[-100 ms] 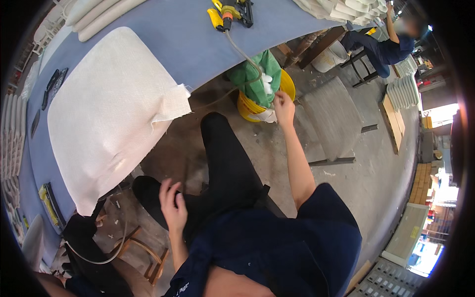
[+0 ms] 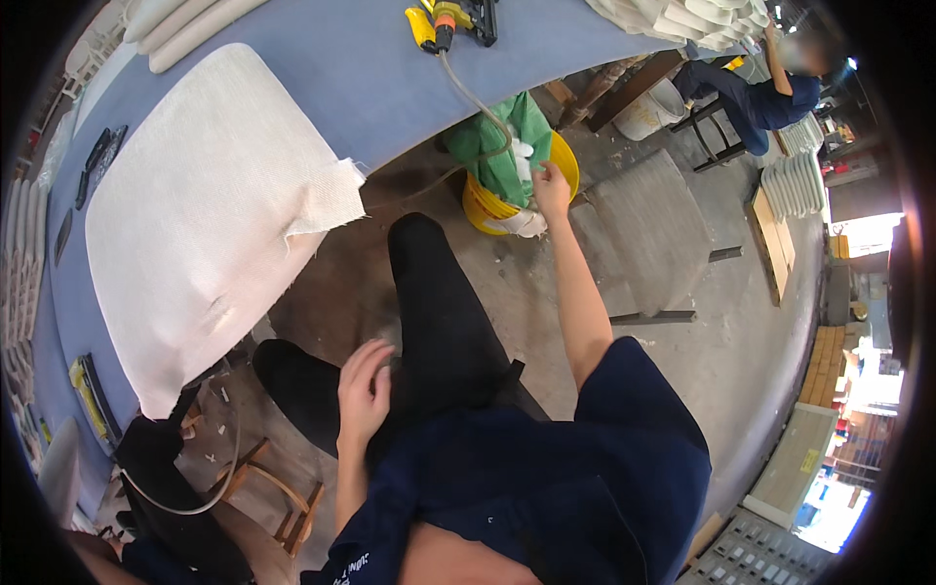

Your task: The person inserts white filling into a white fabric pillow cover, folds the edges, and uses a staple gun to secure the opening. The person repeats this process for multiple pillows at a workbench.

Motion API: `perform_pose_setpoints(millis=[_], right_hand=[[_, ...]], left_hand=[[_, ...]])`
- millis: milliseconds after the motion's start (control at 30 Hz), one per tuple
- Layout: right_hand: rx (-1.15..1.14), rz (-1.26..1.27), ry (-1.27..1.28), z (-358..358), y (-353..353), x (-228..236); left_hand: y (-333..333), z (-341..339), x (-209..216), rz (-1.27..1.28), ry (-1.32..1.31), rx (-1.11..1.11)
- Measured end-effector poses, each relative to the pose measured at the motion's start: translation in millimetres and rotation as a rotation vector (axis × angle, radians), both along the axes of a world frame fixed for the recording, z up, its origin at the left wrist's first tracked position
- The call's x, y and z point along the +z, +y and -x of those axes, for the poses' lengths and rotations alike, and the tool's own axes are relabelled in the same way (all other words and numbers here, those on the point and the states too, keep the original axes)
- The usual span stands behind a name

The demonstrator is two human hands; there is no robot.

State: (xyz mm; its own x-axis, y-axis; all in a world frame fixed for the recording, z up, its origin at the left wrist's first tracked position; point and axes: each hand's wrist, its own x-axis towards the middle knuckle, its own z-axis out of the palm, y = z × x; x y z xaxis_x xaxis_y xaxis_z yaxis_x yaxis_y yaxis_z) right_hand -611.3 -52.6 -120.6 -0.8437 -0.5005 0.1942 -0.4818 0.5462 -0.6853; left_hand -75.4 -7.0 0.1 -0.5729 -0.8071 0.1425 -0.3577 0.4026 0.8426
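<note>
My right hand (image 2: 553,192) reaches out over the right side of a yellow bucket (image 2: 565,166) below the table edge. Its fingers are drawn together; whatever they hold, if anything, is too small to make out. A green bag (image 2: 492,148) with white pieces (image 2: 523,156) at its opening fills the bucket, just left of these fingers. My left hand (image 2: 365,395) hovers above my lap, fingers loosely curved and apart, holding nothing. To its upper left, a cushion-like panel covered in whitish woven fabric (image 2: 210,195) rests on the table, a frayed fabric flap at its right corner.
A yellow and black air stapler (image 2: 456,23) with a hose lies on the blue-grey table (image 2: 341,78). Pale panels are stacked at the table's far edges. A grey-topped stool (image 2: 639,234) stands right of the bucket. Another person (image 2: 760,102) sits at the far right.
My left hand has shifted right and slightly upward over my lap. My right hand has moved a little farther away, over the bucket. The whole view has shifted slightly.
</note>
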Motion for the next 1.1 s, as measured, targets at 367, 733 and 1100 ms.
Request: perform_pose_setpoints(millis=[367, 733, 1100], right_hand=[[-0.159, 0.981, -0.709, -97, 29, 0], [0.291, 0.422, 0.024, -186, 98, 94], [0.808, 0.655, 0.429, -155, -74, 266]], left_hand=[[-47, 141, -27, -0.713, 0.271, -0.244], [-75, 228, -63, -0.957, 0.478, -0.066], [-34, 14, -24, -1.025, 0.456, 0.147]])
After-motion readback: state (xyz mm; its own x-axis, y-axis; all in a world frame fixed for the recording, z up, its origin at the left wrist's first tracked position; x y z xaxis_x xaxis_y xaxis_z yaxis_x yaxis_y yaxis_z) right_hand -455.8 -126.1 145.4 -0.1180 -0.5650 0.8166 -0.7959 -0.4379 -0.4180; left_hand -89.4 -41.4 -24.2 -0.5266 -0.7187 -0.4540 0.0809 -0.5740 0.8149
